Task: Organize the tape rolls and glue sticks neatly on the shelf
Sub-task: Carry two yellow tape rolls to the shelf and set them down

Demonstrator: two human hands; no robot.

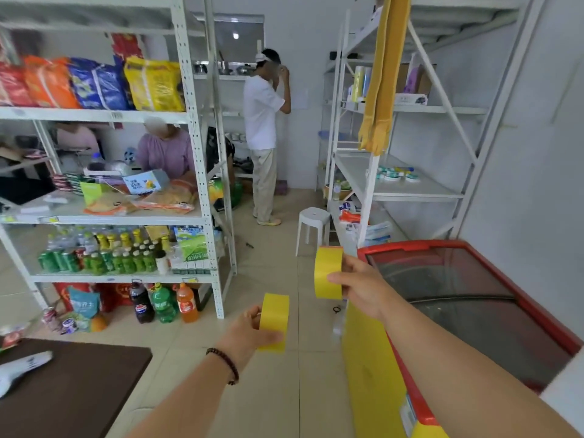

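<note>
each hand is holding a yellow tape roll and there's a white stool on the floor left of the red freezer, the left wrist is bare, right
Not quite: the left hand wears a dark bead bracelet at the wrist, as the head view shows. The rest stands: each hand holds a yellow tape roll, and the white stool is there.

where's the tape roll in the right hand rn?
Head view, centre-right: the yellow tape roll is gripped in the right hand, held up over the floor just left of the red-rimmed chest freezer.

Beige tiled floor (268,390) is being lit evenly. White walls (521,153) are being lined by white metal shelving: stocked rack (196,147) at left, sparser rack (369,184) at right. A white stool (313,226) is being stood near a red-rimmed chest freezer (474,295). Dark brown desk (72,390) at lower left.
</note>
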